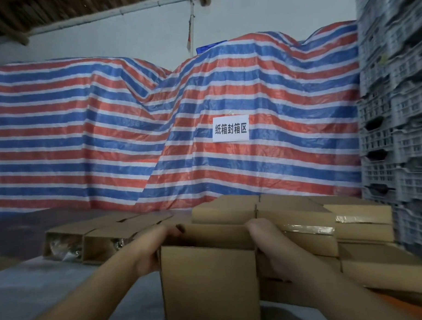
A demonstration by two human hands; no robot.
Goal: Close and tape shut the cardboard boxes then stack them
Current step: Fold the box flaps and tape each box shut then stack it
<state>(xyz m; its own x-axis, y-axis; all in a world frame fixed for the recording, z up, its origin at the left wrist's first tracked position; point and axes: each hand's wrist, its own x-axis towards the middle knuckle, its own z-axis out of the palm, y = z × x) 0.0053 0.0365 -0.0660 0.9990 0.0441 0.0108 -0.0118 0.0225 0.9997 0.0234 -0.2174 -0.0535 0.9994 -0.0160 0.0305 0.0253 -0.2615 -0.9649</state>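
A brown cardboard box point(209, 279) stands directly in front of me, its top open and its far flap upright. My left hand point(152, 250) grips the box's left side, fingers curled over the top edge. My right hand point(265, 244) grips the right side the same way. To the right lies a stack of closed boxes point(303, 219), some with shiny tape across their seams. Two open boxes point(88, 240) lie on their sides at the left, with wrapped contents showing inside.
A red, white and blue striped tarp point(156, 137) covers a pile behind the work surface and carries a white paper sign point(230, 128). Grey plastic crates point(394, 105) tower at the right. The grey work surface point(42, 285) stretches to the left.
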